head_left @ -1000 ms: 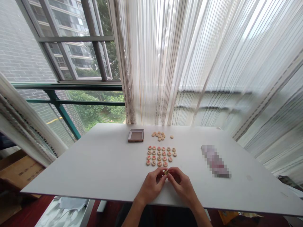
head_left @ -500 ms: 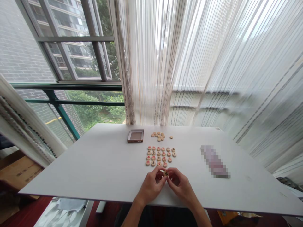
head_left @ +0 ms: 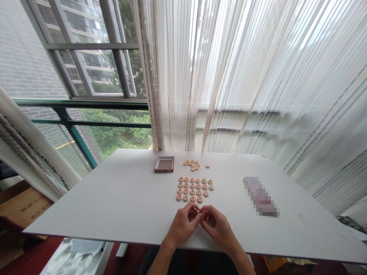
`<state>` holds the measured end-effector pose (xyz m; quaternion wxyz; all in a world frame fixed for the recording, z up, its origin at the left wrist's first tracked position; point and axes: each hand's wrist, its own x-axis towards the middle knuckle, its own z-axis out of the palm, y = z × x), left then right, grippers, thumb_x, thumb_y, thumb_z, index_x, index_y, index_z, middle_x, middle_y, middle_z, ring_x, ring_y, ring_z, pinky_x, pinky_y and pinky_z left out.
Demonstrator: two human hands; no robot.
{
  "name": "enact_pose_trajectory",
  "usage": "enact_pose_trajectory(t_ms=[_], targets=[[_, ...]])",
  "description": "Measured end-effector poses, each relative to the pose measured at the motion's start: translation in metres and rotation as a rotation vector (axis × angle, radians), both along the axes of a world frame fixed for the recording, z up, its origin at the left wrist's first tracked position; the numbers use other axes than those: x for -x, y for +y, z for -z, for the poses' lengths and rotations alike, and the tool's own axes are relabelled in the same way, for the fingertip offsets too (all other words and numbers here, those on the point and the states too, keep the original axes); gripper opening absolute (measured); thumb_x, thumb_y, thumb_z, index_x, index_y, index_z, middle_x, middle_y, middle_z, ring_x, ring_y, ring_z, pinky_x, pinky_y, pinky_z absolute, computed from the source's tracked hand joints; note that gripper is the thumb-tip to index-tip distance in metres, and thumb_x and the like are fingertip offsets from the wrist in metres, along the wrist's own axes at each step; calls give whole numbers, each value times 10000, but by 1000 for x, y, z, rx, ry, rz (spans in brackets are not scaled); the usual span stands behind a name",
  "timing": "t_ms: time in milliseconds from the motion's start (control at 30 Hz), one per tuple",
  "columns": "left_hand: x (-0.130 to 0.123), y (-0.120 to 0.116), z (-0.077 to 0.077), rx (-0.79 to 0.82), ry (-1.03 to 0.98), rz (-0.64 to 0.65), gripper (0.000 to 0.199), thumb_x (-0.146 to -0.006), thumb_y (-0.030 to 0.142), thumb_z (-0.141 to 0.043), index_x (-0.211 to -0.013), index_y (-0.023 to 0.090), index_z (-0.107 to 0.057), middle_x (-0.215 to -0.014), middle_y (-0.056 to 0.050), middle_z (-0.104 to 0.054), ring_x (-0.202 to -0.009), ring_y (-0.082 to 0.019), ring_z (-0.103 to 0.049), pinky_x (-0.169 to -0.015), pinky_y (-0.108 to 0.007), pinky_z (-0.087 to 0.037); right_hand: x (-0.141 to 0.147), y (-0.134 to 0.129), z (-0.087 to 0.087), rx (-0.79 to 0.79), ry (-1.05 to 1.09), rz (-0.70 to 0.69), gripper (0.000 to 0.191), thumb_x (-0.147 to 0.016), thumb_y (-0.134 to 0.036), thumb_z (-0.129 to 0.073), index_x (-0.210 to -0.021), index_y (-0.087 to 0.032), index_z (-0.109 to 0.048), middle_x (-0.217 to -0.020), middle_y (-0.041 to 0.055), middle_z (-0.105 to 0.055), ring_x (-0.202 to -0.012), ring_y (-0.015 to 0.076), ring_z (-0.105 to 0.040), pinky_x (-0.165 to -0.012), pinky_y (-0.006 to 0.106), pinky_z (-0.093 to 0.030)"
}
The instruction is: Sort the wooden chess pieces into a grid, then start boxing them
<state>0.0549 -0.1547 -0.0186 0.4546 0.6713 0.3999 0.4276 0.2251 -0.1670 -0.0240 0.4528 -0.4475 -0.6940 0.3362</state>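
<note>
My left hand (head_left: 183, 225) and my right hand (head_left: 218, 224) meet near the table's front edge. Thumbs and fingers of both are closed on one round wooden Chinese chess piece (head_left: 200, 211), which is mostly hidden between the fingertips. Just beyond them lie rows of Chinese chess pieces (head_left: 192, 186), character side up, some marked in red and some in black. The nearest piece (head_left: 200, 199), with a red character, is a short way in front of my fingertips.
Farther back, a loose cluster of plain-faced pieces (head_left: 193, 169) lies on the white table (head_left: 114, 206), with one single piece (head_left: 207, 166) to its right. A shallow open box (head_left: 164, 171) stands left of them. At right lies a blurred-out flat object (head_left: 260, 196).
Between my fingertips the chess piece has turned, so its black character no longer shows. Both hands stay in nearly the same place, and the pieces on the table have not moved.
</note>
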Motion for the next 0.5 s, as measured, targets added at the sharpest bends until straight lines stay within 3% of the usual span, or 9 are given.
enact_pose_trajectory(t_ms=[267, 500], targets=[[1, 0, -2, -6, 38, -13, 244, -966, 426, -529, -1011, 199, -609, -879, -58, -765, -791, -193, -726, -723, -259, -543, -1, 0, -4, 2, -8, -9, 181, -903, -359, -630, -1001, -207, -644, -871, 35, -682, -750, 175, -630, -706, 283, -531], [2, 1, -1, -38, 92, -31, 241, -979, 409, -502, -1028, 208, -626, -833, -37, -743, -741, -178, -698, -715, -254, -527, -2, 1, -5, 64, 66, 6, 252, -933, -441, -596, -973, -196, -639, -873, 45, -705, -781, 189, -662, -734, 289, -540]])
